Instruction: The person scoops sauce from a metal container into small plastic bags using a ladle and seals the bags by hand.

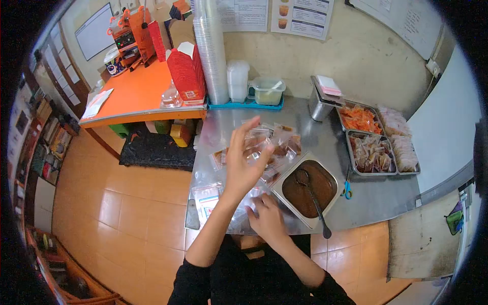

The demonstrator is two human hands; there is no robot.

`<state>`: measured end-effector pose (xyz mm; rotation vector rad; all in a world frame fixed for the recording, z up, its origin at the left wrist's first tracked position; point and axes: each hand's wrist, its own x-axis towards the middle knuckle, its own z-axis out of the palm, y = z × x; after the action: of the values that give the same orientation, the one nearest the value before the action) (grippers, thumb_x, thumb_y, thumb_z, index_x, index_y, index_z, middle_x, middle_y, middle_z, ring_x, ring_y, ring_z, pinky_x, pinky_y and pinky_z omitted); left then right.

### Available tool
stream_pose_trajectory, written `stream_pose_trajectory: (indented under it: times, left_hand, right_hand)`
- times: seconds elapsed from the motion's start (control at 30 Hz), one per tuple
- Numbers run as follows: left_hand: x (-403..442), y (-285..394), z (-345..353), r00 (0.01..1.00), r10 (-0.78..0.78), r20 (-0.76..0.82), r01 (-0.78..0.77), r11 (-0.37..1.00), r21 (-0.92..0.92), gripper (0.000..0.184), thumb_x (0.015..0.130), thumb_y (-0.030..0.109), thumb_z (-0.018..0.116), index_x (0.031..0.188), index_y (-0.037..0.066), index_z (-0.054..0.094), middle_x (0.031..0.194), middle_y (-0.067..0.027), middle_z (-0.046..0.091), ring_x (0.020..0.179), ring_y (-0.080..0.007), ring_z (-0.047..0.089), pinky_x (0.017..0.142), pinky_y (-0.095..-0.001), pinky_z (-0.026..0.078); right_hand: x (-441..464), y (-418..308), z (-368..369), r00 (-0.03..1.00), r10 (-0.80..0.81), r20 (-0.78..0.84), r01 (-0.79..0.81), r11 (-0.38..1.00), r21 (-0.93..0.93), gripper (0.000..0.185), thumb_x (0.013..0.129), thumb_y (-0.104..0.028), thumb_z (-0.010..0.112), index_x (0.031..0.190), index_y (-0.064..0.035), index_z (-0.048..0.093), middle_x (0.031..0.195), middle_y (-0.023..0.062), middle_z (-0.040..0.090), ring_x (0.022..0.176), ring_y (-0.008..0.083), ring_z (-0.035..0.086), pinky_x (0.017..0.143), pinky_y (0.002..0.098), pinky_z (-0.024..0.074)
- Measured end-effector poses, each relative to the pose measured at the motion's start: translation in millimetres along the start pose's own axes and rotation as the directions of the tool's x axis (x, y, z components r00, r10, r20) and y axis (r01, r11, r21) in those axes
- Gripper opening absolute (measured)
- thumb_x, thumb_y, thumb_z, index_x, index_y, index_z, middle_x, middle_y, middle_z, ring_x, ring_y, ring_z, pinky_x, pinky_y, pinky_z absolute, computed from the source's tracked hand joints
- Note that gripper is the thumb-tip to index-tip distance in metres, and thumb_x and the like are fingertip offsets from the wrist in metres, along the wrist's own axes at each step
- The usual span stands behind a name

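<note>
My left hand (244, 165) is raised over the metal table, its fingers apart and curved, with nothing visible in them. Below and behind it lies a pile of small clear packets (287, 142) with brown filling. My right hand (269, 218) is low near the front edge, over clear plastic bags (239, 218). Its thumb and fingers are bent but apart; I cannot tell whether the fingertips touch the plastic. Just right of this hand stands a steel pan (333, 180) of brown sauce (297, 195). A black ladle (315, 201) rests in it, its handle over the rim.
Blue-handled scissors (347, 190) lie right of the pan. Metal trays hold orange packets (361, 119) and brown packets (373, 152). Stacked plastic cups (211, 56) and a lidded tub (269, 91) stand at the back. An orange table (137, 96) adjoins on the left.
</note>
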<state>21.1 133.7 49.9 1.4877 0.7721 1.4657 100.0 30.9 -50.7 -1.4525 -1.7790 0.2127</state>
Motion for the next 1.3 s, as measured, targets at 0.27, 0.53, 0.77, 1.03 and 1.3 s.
stream_pose_trajectory:
  times: [0.27, 0.53, 0.77, 1.03, 1.3]
  left_hand:
    - [-73.1, -28.5, -71.7, 0.976, -0.163, -0.141, 0.18, 0.977, 0.112, 0.03, 0.091, 0.005, 0.064, 0.12, 0.002, 0.061, 0.113, -0.0068, 0.063, 0.102, -0.0152, 0.062, 0.088, -0.0284, 0.05]
    - [-128.2, -40.2, -85.8, 0.824, -0.56, -0.088, 0.559, 0.828, -0.039, 0.031, 0.1, 0.018, 0.054, 0.121, -0.004, 0.061, 0.112, -0.0134, 0.067, 0.097, -0.0164, 0.065, 0.09, -0.03, 0.051]
    - [-118.3, -35.5, -76.1, 0.681, -0.731, 0.048, 0.668, 0.592, -0.45, 0.034, 0.098, 0.022, 0.062, 0.118, -0.005, 0.064, 0.109, -0.0134, 0.068, 0.093, -0.0142, 0.064, 0.084, -0.0265, 0.05]
    - [-124.6, -22.1, -83.9, 0.861, -0.495, -0.118, 0.48, 0.867, -0.132, 0.013, 0.092, 0.008, 0.067, 0.097, -0.004, 0.07, 0.082, -0.0081, 0.07, 0.071, -0.0124, 0.064, 0.064, -0.0251, 0.052]
    - [-114.4, 11.8, -63.8, 0.997, 0.025, -0.076, 0.025, 0.807, 0.589, 0.024, 0.081, 0.015, 0.076, 0.103, 0.007, 0.07, 0.102, -0.0096, 0.057, 0.093, -0.0225, 0.056, 0.082, -0.0351, 0.046]
  right_hand:
    - [-1.4, 25.4, 48.3, 0.98, 0.127, -0.15, -0.118, 0.991, 0.067, 0.007, 0.077, -0.003, 0.069, 0.079, 0.0005, 0.064, 0.077, 0.0149, 0.061, 0.073, 0.0338, 0.061, 0.067, 0.0429, 0.049]
    - [2.0, 14.2, 33.9, 0.973, 0.193, -0.13, -0.161, 0.961, 0.223, 0.003, 0.084, -0.006, 0.066, 0.084, -0.0028, 0.065, 0.085, 0.0145, 0.062, 0.075, 0.0335, 0.063, 0.069, 0.0412, 0.0501]
    - [11.1, -19.2, 1.0, 0.962, -0.274, -0.016, 0.274, 0.96, 0.065, 0.01, 0.081, -0.011, 0.07, 0.089, -0.0058, 0.068, 0.099, 0.0067, 0.063, 0.088, 0.0244, 0.06, 0.086, 0.0377, 0.0433]
    - [15.0, -18.3, -23.2, 0.939, 0.223, 0.261, -0.335, 0.761, 0.556, 0.013, 0.089, -0.015, 0.069, 0.092, -0.0026, 0.066, 0.078, 0.0083, 0.067, 0.073, 0.0142, 0.064, 0.069, 0.0286, 0.0497]
    - [15.3, -22.4, -49.0, 0.85, 0.143, 0.507, -0.428, 0.75, 0.505, 0.009, 0.088, -0.005, 0.069, 0.092, 0.0023, 0.065, 0.079, 0.0023, 0.064, 0.068, 0.0039, 0.056, 0.059, 0.0221, 0.0449]
